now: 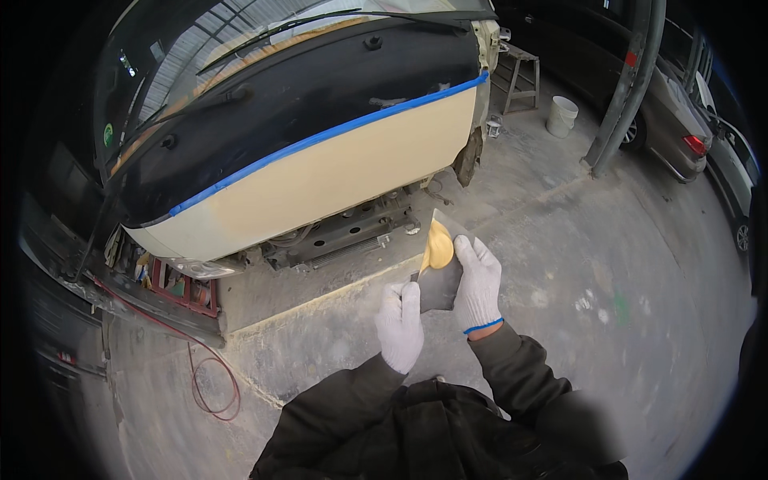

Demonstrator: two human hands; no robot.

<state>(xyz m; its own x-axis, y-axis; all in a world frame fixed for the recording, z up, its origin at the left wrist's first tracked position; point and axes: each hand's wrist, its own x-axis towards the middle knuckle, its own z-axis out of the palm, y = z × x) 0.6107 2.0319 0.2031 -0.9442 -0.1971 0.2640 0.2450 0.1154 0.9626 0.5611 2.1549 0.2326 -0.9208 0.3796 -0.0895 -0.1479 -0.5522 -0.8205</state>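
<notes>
In front of me, a thin dark grey putty plate (439, 291) is tilted upward, its far corner lighter grey. A smooth mound of yellow putty (440, 246) lies on its upper part. My right hand (480, 280), in a white knit glove with a blue cuff edge, is closed on the plate's right side. By the lower left corner, my left hand (400, 324), also gloved in white, has its fingers closed; a small dark edge shows beside the thumb, but what it belongs to is hidden. Beyond stands a vehicle front with a cream panel (336, 172).
Blue masking tape (320, 138) runs along the cream panel's top, below the black section. A red hose (214, 386) coils on the floor at left, near a red rack (188, 292). Far right are a white bucket (562, 117), a step stool (522, 80), a metal post (628, 88) and parked cars.
</notes>
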